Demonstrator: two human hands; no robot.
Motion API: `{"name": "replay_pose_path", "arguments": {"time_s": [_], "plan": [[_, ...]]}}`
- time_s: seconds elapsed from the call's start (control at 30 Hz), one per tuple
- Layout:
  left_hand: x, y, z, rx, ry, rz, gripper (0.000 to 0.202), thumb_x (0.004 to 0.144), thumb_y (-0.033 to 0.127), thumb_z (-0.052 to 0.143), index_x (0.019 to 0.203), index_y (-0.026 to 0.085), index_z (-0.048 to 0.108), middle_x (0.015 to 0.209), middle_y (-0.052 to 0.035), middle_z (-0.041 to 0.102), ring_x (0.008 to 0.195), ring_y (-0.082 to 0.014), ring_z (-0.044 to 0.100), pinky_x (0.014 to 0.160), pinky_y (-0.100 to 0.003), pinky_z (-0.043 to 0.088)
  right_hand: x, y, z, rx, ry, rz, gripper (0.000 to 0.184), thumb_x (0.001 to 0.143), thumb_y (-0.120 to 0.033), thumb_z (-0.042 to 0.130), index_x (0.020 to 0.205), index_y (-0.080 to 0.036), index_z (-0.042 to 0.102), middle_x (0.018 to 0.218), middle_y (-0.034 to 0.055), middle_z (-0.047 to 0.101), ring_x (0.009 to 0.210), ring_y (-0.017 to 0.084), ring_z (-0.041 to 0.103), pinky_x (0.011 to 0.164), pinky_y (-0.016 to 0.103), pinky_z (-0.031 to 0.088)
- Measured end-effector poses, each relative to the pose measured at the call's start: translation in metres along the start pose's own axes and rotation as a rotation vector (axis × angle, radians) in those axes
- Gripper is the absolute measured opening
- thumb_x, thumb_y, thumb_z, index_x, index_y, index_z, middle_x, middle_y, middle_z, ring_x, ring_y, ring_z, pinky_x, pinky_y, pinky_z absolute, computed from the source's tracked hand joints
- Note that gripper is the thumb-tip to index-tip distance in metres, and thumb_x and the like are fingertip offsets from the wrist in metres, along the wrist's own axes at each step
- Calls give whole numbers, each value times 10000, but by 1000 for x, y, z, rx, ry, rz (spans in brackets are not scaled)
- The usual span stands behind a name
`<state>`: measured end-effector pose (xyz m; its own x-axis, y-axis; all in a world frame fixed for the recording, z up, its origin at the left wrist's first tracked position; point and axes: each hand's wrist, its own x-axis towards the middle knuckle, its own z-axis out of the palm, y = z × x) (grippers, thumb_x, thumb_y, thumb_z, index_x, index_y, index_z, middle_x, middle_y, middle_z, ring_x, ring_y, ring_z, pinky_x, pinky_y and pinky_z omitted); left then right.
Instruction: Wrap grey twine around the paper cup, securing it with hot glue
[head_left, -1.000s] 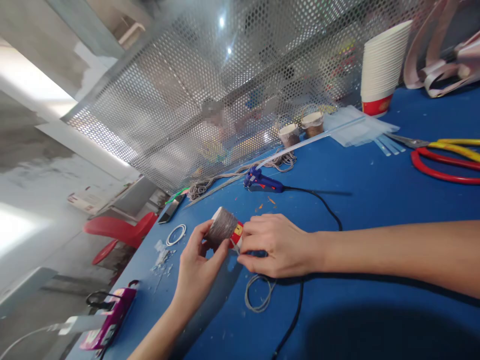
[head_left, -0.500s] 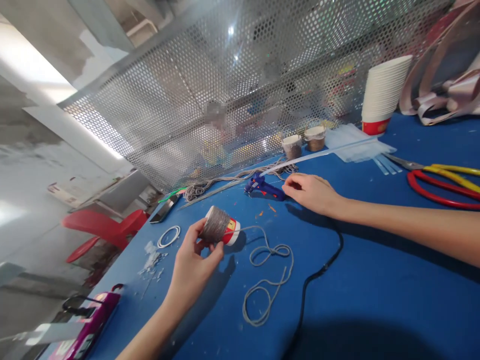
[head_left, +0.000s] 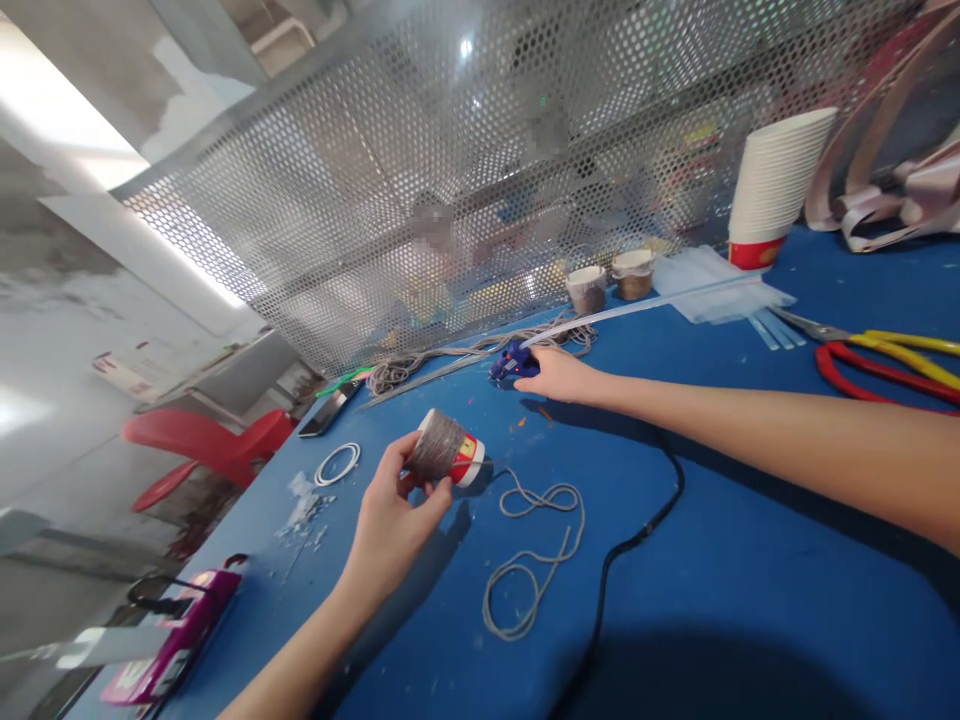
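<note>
My left hand [head_left: 394, 520] grips a paper cup [head_left: 444, 450] wound with grey cord, held on its side just above the blue table [head_left: 750, 600]. The cup's red and white rim points right. A loose grey cord [head_left: 534, 545] trails from the cup and loops on the table. My right hand [head_left: 564, 377] reaches across and closes over the handle of a blue glue gun [head_left: 510, 360]. The gun's black cable [head_left: 634, 545] runs back toward me. A clear glue stick [head_left: 637, 305] juts from the gun's rear.
A stack of paper cups [head_left: 776, 185] stands at the back right, near clear plastic bags [head_left: 712, 285] and red and yellow scissors [head_left: 885, 360]. Two cord-wrapped cups [head_left: 609, 280] sit by the perforated metal screen [head_left: 450, 180]. A cord bundle [head_left: 405, 372], phone [head_left: 330, 412], white ring [head_left: 337, 463] and magenta device [head_left: 169, 650] lie left.
My right hand left the cup, crossed to the glue gun and closed on its handle. The cord fell loose onto the table. My left hand kept hold of the cup.
</note>
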<state>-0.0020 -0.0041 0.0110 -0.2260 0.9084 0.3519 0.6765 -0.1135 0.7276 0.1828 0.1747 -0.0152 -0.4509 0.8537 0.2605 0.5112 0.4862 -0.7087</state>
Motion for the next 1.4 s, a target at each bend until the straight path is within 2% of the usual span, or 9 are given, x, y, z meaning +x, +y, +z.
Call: {"name": "replay_pose_path", "arguments": {"time_s": [0.13,0.27,0.4,0.53,0.63,0.73,0.87,1.03,1.4], "plan": [[0,-2,-1,-1,13,-20,392,688,288,629,1059,189,551,922,-15,626,693,-122,570,643,-265,489,-3,-1,1,20,29,32,243,667,-208,594,887,-151,678,727,46,643,686,192,577,629,295,422],[0,-2,-2,-22,23,-43,369,690,297,633,1037,190,565,890,-12,638,701,-134,586,639,-268,489,-20,-17,-2,140,117,12,240,724,-240,564,944,-170,631,835,48,658,697,165,587,619,279,434],[2,1,-2,-46,49,-84,359,679,290,649,1015,184,576,878,-12,648,695,-139,595,630,-266,489,-41,-42,-6,459,-42,-3,120,777,-270,519,740,-182,592,614,9,606,490,123,525,459,251,376],[5,2,-3,-70,116,-78,325,671,251,642,982,176,586,844,-7,651,739,-145,596,677,-268,486,-64,-56,-2,431,-45,-63,170,760,-276,564,619,-192,519,506,-37,490,455,105,431,447,243,328],[6,-1,-2,-119,102,-113,339,668,242,651,992,169,584,842,-4,651,714,-129,577,649,-246,468,-74,-57,8,413,5,-113,89,728,-231,594,703,-184,522,622,-17,551,556,120,468,521,247,358],[5,-4,0,-191,69,-159,359,673,252,673,1007,160,579,854,-6,645,660,-113,550,584,-229,442,-80,-57,21,487,0,-203,189,726,-268,625,845,-179,509,728,-2,576,641,136,494,590,256,387],[0,-2,5,-293,61,-187,344,686,257,682,993,142,577,802,9,629,607,-100,531,561,-230,439,-86,-59,32,493,13,-276,244,725,-258,638,840,-201,431,731,-29,541,648,127,484,600,242,368],[-5,1,10,-312,51,-218,328,696,274,685,976,135,584,776,7,639,620,-113,557,590,-243,453,-92,-60,36,484,13,-289,174,740,-170,578,830,-207,434,697,-40,537,602,115,475,563,224,356],[-2,-7,12,-371,97,-206,263,695,286,681,899,140,603,779,-19,657,706,-152,605,673,-277,490,-104,-65,35,537,-11,-384,125,771,-207,566,862,-200,481,734,-21,564,621,115,509,601,238,417]]}}
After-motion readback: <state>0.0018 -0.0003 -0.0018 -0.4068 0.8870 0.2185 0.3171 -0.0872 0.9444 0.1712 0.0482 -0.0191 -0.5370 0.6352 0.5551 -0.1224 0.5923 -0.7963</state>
